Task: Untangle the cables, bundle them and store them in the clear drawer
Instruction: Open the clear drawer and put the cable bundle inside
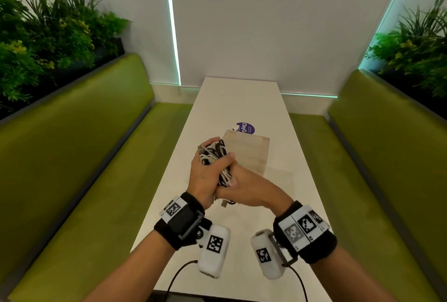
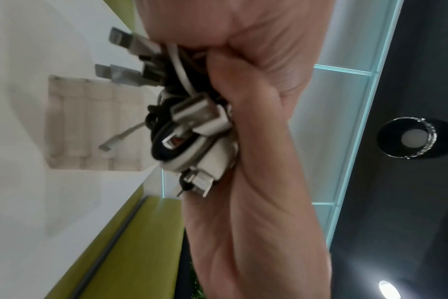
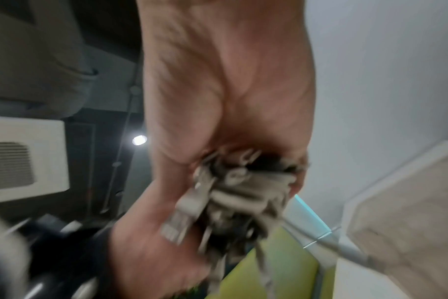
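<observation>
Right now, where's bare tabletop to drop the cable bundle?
Free: the far table end beyond the purple sticker, and the near strip under the wrists. Crowded: mid-table, where both hands grip the cable bundle beside the clear drawer.

Black and white cables (image 1: 215, 156) all mixed, white worktop (image 1: 242, 98), olive-green benches (image 1: 79, 137) left and right, purple sticker (image 1: 245, 128) at the far end.

The clear drawer unit (image 1: 249, 151) stands mid-table, a purple sticker (image 1: 245, 128) lying flat just behind it. The white table (image 1: 242, 98) lies bare beyond and nearside. 2 green benches (image 1: 72, 144) flank its long edges.
</observation>
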The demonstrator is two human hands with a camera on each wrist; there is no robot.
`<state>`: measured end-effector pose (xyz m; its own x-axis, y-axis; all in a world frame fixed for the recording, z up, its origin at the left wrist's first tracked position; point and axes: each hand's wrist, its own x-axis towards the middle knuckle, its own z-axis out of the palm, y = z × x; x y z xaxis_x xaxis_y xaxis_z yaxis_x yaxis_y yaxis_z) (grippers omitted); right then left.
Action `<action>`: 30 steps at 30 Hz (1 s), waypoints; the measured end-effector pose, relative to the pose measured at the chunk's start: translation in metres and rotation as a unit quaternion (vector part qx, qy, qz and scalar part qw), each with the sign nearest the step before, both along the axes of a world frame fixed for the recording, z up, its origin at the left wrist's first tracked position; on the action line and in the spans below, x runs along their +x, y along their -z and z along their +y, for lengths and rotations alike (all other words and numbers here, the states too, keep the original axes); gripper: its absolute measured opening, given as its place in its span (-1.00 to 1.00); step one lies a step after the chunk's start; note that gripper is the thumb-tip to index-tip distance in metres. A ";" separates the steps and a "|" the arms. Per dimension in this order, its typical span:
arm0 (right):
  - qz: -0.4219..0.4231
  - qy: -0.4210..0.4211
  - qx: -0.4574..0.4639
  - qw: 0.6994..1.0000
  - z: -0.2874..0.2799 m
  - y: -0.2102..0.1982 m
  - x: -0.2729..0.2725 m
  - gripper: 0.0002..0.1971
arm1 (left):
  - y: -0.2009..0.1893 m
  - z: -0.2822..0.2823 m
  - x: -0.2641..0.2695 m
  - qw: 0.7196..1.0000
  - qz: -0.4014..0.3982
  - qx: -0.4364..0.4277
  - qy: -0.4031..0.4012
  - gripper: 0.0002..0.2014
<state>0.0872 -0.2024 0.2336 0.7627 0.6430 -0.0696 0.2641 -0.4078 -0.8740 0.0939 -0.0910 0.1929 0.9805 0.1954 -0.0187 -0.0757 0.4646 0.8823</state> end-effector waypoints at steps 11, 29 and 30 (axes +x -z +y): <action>-0.057 0.157 -0.219 0.961 -0.014 0.098 0.151 -0.36 | 0.048 0.055 0.043 0.981 0.063 0.176 -0.049 -0.62; -0.045 0.168 -0.187 0.967 -0.045 0.112 0.089 -0.36 | 0.086 0.061 0.062 0.922 0.064 0.382 0.020 -0.57; -0.057 0.149 -0.207 0.965 -0.045 0.115 0.085 -0.32 | 0.087 0.062 0.061 0.915 0.069 0.396 0.015 -0.58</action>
<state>0.1722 -0.2470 0.1185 0.9272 0.3300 -0.1773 0.1672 -0.7881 -0.5923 0.1547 -0.0291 0.1055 0.9848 0.1738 -0.0076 0.0647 -0.3254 0.9434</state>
